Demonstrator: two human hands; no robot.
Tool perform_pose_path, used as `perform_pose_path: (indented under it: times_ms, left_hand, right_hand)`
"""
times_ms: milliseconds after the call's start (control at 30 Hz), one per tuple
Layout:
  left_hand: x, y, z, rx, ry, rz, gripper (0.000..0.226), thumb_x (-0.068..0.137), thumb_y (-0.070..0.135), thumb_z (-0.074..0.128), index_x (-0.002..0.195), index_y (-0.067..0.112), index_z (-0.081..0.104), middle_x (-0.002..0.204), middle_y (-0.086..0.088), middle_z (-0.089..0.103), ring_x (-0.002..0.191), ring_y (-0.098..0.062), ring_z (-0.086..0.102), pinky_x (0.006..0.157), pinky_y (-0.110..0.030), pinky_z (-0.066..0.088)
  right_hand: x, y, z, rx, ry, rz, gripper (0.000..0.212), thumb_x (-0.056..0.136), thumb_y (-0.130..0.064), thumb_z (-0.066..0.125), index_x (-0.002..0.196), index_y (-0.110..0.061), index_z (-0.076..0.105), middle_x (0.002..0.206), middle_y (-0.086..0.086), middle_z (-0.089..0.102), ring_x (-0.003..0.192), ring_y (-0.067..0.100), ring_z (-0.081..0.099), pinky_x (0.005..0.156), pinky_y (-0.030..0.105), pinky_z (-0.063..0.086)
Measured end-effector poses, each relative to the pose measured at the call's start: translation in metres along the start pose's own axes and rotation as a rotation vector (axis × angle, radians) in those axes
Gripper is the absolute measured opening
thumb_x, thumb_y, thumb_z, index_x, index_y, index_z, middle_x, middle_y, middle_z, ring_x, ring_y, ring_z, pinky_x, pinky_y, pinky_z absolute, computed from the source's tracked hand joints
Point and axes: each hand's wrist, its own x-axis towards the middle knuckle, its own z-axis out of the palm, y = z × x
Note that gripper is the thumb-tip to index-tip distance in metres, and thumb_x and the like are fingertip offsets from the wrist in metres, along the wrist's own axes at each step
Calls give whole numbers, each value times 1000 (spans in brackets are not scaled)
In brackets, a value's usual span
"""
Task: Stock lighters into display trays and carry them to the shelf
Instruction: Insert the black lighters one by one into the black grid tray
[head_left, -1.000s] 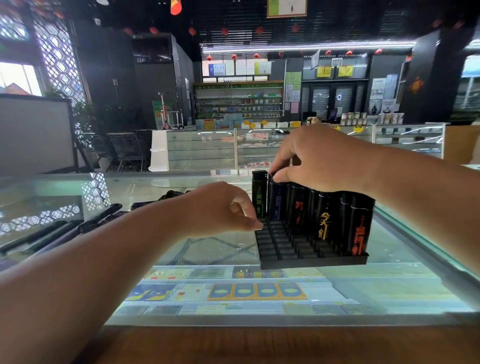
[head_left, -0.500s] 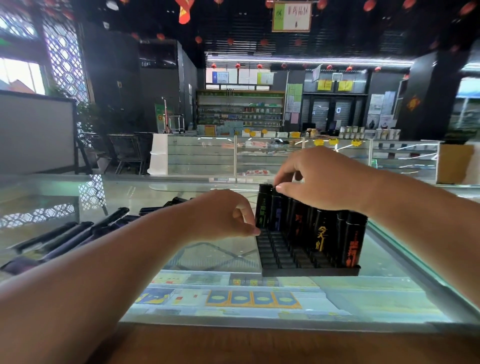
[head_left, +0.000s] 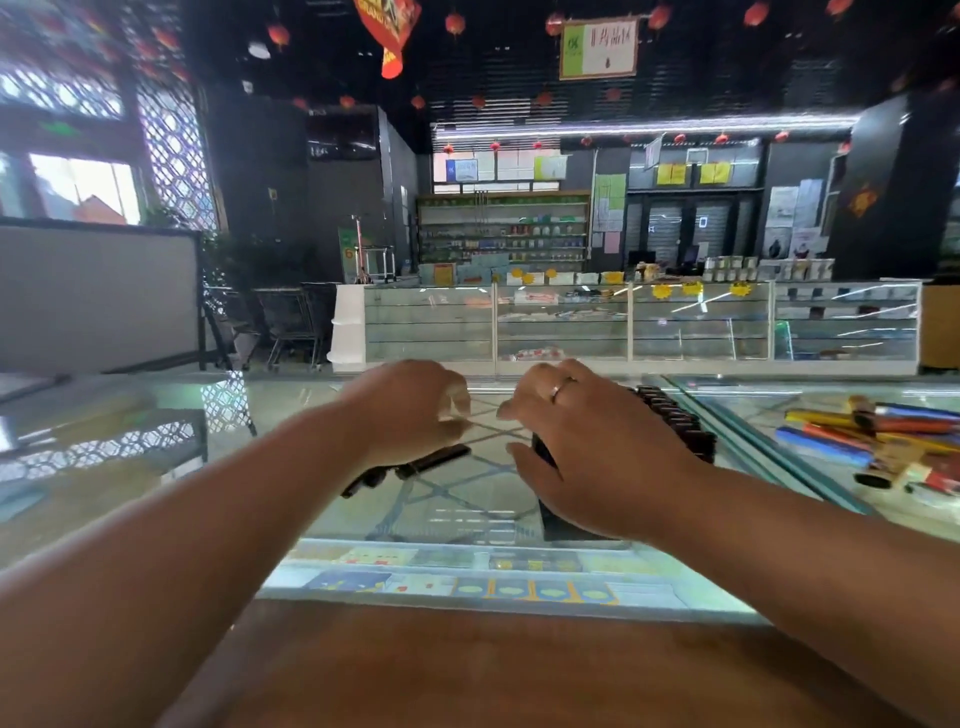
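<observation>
Right hand (head_left: 597, 447) over tray (head_left: 560, 519) — left hand (head_left: 415, 410) blurred

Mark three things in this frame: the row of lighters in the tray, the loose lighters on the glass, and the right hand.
row of lighters (head_left: 675, 423): head view, caps showing right of the hand.
loose lighters (head_left: 436, 458): head view, black body of the longest one.
right hand (head_left: 597, 457): head view, middle of its back.

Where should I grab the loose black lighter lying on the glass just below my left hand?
Pinch the loose black lighter across the middle of its long body, coming straight down from above. It lies flat and slanted on the glass counter, and a second lighter sits close to its left end, so only its long sides look free.
</observation>
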Motion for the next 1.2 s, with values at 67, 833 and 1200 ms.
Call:
perform_pose_path:
  times_ms: [67, 833, 1200]
  left_hand:
    - [-22, -9, -9, 5, 12, -15, 20, 93, 41, 58, 108, 30, 64, 107, 11, 65, 98, -8, 58, 90, -32, 50]
    - [-92, -85, 12, 100, -86, -80, 68, 88, 63, 54, 145, 34, 33, 142, 10, 46, 130, -13, 39, 100, -32, 33]
    - [-68, -81, 23, 141, -135, -13, 41, 95, 57, 42, 119, 27, 55, 103, 6, 55, 101, -16, 52, 85, -32, 42]
  right_hand:
    - [1, -8, 8, 6, -49, -21, 41, 97, -37, 42, 134, -21, 50, 133, 1, 47, 120, 21, 40, 97, 35, 40]
    - [16, -51, 46, 204, -178, -85, 42, 98, -49, 32, 138, -37, 38, 138, -15, 34, 125, 8, 29, 102, 27, 34]
    - [17, -48, 50, 260, -201, -72, 42, 97, -54, 31, 135, -38, 39, 139, -15, 33, 124, 7, 28, 102, 28, 35]
